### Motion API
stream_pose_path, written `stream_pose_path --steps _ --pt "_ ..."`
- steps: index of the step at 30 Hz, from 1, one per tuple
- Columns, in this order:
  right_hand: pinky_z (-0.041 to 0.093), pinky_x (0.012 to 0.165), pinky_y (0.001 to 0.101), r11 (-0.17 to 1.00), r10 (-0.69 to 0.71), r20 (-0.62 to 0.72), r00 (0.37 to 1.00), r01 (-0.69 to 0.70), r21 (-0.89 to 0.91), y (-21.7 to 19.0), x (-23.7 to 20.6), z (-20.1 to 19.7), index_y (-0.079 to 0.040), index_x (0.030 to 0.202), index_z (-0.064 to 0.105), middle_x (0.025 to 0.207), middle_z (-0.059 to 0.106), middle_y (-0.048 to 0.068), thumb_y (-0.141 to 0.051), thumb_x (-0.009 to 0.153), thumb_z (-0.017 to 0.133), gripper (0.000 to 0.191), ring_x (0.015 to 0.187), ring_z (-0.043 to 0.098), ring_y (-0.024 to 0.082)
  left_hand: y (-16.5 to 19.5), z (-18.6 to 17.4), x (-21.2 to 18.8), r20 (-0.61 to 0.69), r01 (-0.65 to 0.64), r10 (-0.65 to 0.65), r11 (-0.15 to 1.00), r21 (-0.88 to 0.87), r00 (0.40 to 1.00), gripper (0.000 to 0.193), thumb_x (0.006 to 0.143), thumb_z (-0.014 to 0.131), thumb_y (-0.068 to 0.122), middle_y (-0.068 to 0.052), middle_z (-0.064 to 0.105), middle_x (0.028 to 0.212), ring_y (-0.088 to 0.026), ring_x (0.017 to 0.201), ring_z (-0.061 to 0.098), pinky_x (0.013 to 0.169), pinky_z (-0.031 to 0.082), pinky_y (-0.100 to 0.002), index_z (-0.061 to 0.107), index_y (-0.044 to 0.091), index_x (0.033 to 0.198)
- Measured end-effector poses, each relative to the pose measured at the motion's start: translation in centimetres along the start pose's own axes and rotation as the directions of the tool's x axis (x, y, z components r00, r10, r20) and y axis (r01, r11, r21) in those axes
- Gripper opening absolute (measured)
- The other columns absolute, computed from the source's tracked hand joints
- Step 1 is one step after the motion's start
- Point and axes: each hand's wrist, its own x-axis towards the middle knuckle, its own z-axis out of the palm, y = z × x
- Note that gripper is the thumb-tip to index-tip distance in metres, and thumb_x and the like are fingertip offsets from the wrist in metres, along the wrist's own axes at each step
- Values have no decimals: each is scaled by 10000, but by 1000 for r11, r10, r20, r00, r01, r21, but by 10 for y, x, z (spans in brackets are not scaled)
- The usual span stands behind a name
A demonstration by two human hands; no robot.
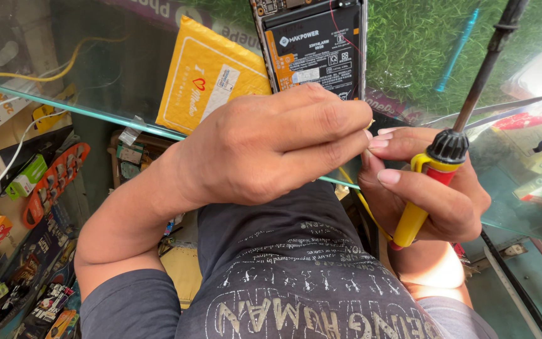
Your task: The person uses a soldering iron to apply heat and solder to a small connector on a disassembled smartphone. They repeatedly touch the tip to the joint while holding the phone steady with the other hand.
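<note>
The left hand [271,147] is closed, with the fingers bent and the tips pressed together near the right hand; something very small and thin seems pinched at the tips, but I cannot tell what it is. The right hand [425,188] is clenched around a soldering iron [437,166], which has a yellow and red handle, a black ribbed collar and a long dark shaft that goes up and away from the hand. A yellow cable leaves the handle below the right palm.

Just above the left hand's knuckles lies an opened phone [312,44] on the glass counter [95,113]. Its back is off and the black battery shows, with an orange label on the side nearer to the left hand and small white stickers on it. To the left of the phone, beyond the left wrist, lies a yellow padded envelope [205,75] with a white rectangular label and a small red heart mark.

Beyond the right hand there is green artificial grass [421,44], and a thin blue-green stick [458,50] lies on it.

Under the glass, far left of the left forearm, stand coloured small packages [26,179] and white cables.
</note>
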Motion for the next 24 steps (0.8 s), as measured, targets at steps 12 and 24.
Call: stream_pose_path --steps 12,24 --pt "643 871 350 996 -11 33 999 14 -84 -3 2 2 -106 1121 570 1084 710 187 57 971 845 353 967 743 270 -9 4 0 2 33 -33 990 -137 999 218 946 692 -24 -112 601 1210 -275 1047 656 863 565 -361 654 -77 1154" --pt "602 569 405 954 -39 -377 925 147 261 54 -43 -33 7 1073 463 779 571 166 -777 932 399 799 651 549 273 -13 5 -3 81 -14 5 994 108 997 226 935 627 61 -75 565 1227 -219 1104 602 903 545 -300 665 -61 1122"
